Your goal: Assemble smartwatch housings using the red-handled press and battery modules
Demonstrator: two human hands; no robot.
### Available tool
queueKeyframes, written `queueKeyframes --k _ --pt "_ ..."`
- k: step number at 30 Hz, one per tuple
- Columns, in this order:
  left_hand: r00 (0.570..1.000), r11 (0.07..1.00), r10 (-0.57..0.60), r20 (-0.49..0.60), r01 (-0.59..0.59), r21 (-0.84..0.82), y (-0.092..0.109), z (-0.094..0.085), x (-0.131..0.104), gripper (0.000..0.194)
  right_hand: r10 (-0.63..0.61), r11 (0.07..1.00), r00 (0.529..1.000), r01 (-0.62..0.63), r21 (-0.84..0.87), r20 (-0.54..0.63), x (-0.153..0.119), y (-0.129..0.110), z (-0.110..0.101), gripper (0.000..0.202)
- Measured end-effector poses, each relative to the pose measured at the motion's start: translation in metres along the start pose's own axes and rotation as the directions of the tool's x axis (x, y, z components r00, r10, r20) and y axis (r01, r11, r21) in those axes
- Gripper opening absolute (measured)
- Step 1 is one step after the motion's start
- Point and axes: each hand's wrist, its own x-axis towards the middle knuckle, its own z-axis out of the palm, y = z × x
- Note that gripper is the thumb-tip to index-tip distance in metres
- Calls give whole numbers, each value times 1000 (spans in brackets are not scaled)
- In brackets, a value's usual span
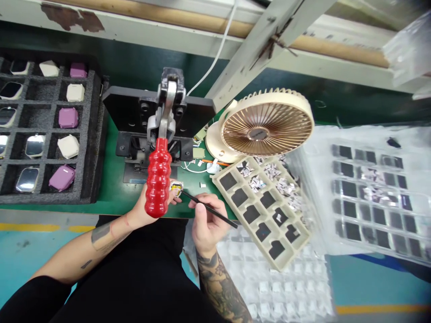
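Note:
My left hand (142,210) is closed round a small white-rimmed watch case (177,188), whose open inside shows yellow and silver parts. The red handle of the press hides much of that hand. Between the thumb and fingers of my right hand (208,224) is a pair of slim black tweezers (210,210). Their tip points left and reaches the edge of the case; whether it touches anything inside is too small to tell.
A toggle press with a red ribbed handle (159,179) rises before me. Left is a foam tray (88,166) of purple, white and dark-faced watch cases. Right are a fan (266,125), a beige compartment tray (272,258) with small pieces, and clear plastic trays (373,244).

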Motion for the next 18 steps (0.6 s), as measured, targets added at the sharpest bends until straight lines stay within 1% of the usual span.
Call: queueKeyframes --k 2,6,9,11,14,18 --pt "1000 1000 10 7 -10 3 -1 0 -1 49 0 1000 1000 0 -11 6 0 2 1 13" --pt "999 999 32 16 -32 1 -4 -1 -1 45 -42 991 995 54 -124 92 4 5 -5 24" --pt "999 999 43 18 -43 5 -7 -2 0 43 -51 989 990 68 -129 132 6 7 -9 28" --pt "999 999 47 14 -47 13 -8 -3 -1 44 -56 992 992 69 -108 115 6 7 -9 26" --pt "999 998 51 13 -52 27 -7 -2 -2 52 -47 992 996 55 -109 70 6 5 -7 22" --pt "998 997 60 17 -60 40 -3 -1 -3 51 -4 999 996 7 -37 87 7 0 -6 21"
